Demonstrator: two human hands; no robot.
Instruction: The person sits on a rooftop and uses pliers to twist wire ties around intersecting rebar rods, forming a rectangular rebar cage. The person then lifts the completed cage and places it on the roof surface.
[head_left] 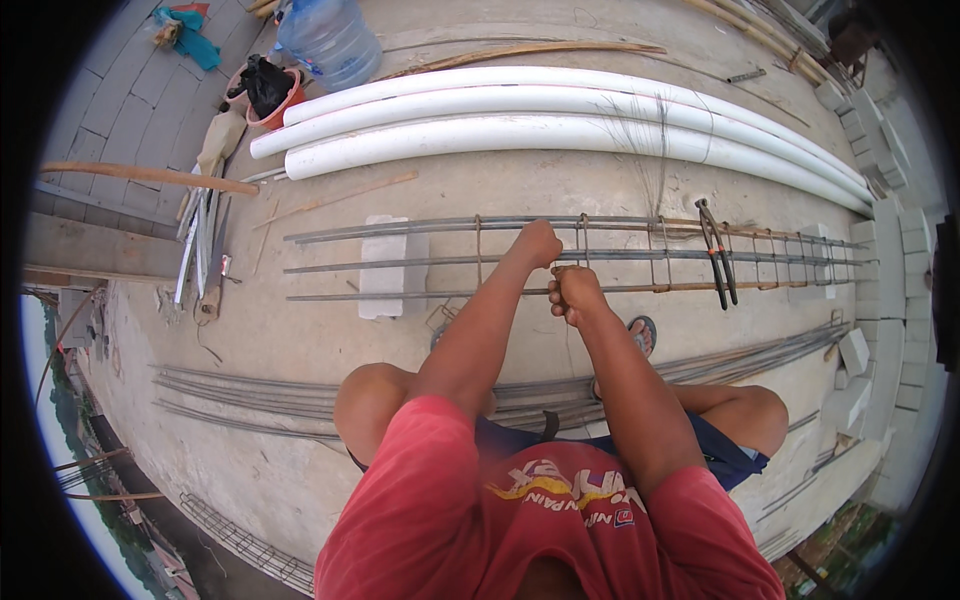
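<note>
A rebar cage (690, 286) of long steel bars with square stirrups (479, 250) lies crosswise in front of me. My left hand (540, 244) is closed at its far and middle bars, beside a stirrup. Just nearer and to the right, my right hand (577, 294) is closed in a fist over the near bar. What the fingers of either hand hold is too small to make out. Pincers (716, 255) with dark handles rest across the bars to the right. Thin tie wires (655, 150) fan out from the cage over the white pipes.
Beyond the cage lie three white pipes (500, 133). A pale block (381, 280) sits under the cage's left end. Loose rebar (250, 392) runs beneath my legs. A water jug (330, 45) and bucket (290, 98) stand far left; block walls (890, 300) rise at right.
</note>
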